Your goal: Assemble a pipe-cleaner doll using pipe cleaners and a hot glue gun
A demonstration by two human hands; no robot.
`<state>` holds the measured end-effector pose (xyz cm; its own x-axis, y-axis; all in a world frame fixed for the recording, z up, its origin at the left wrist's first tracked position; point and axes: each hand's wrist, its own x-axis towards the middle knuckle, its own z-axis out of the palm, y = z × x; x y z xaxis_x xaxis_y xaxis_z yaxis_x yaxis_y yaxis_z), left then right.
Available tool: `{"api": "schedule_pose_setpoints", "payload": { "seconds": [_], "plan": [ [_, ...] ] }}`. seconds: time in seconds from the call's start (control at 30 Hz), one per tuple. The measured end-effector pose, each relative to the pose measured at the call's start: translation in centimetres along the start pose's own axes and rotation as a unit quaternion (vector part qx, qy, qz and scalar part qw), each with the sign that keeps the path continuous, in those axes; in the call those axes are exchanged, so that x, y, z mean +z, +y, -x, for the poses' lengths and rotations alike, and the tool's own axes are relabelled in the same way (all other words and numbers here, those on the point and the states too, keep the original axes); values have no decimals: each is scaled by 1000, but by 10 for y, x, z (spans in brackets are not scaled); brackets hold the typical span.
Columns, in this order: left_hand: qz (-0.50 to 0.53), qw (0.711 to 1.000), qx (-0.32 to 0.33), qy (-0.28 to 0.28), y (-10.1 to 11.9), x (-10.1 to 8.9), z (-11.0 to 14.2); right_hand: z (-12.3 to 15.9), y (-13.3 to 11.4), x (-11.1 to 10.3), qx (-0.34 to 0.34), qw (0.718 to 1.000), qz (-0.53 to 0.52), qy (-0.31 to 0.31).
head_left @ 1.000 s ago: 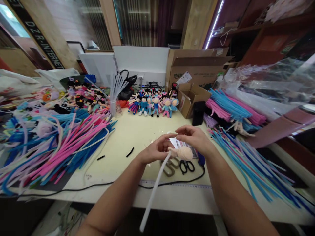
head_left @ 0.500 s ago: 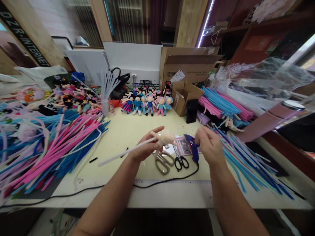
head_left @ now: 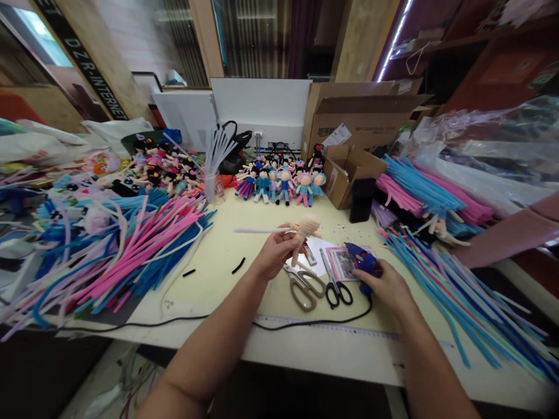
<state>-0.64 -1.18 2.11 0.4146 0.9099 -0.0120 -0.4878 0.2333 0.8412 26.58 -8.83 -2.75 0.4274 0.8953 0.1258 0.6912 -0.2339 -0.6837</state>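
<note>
My left hand (head_left: pixel 279 250) is closed round an unfinished cream pipe-cleaner doll (head_left: pixel 307 226), its rounded head pointing right. A pale pipe cleaner (head_left: pixel 257 231) sticks out leftward from the same hand. On the right, my right hand (head_left: pixel 384 282) grips a blue glue gun (head_left: pixel 363 260) that lies at the table, its fingers partly hidden behind the handle. Between the hands are beige-handled scissors (head_left: pixel 303 291) and black-handled scissors (head_left: pixel 338 291). A pink printed card (head_left: pixel 341 263) lies beside the gun.
Bundles of pipe cleaners (head_left: pixel 126 250) cover the left side, with more pipe cleaners (head_left: pixel 441 285) at right. Finished dolls (head_left: pixel 283 185) stand at the back near cardboard boxes (head_left: pixel 349 174). The glue gun's black cord (head_left: pixel 301 325) crosses the front over a ruler strip.
My right hand has lowered from above the glue gun and closed on it. My left hand has turned the doll, and its pale stem now lies nearly level. The view has shifted left.
</note>
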Motion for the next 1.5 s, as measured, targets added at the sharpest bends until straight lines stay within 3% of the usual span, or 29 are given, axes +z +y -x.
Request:
{"api": "schedule_pose_setpoints", "payload": {
  "seconds": [0.07, 0.17, 0.27, 0.37, 0.6, 0.73, 0.93, 1.07, 1.23, 1.4, 1.5],
  "plan": [
    [3, 1000, -1, 9, 1, 0, 0, 0, -2, 3, 31, 997, 57, -36],
    [20, 999, -8, 25, 0, 0, -2, 1, -3, 2, 53, 997, 59, -17],
    [42, 998, -14, 33, -1, -2, -4, 3, -7, -2, 26, 996, -87, 19],
    [53, 998, -18, 39, -1, -4, -6, 3, -28, -7, -15, 969, -246, 7],
    [37, 997, -15, 61, -2, -10, -9, -9, -86, -1, -73, 927, -364, -59],
    [-4, 996, 0, 85, -2, -11, -10, -11, -85, 14, -82, 913, -392, -72],
    [-85, 985, 83, 127, -4, -10, -9, -11, -71, 24, -42, 918, -389, -59],
    [-179, 963, 145, 139, -6, -10, -7, -12, -70, 24, -36, 910, -410, -51],
    [-305, 915, 211, 159, -4, -8, -2, -10, -75, 22, -35, 905, -422, -44],
    [-389, 864, 287, 136, -2, -6, 2, -10, -76, 20, -50, 904, -423, -41],
    [-413, 849, 307, 124, -1, -6, 3, -10, -72, 20, -53, 905, -420, -41]
  ]
}}
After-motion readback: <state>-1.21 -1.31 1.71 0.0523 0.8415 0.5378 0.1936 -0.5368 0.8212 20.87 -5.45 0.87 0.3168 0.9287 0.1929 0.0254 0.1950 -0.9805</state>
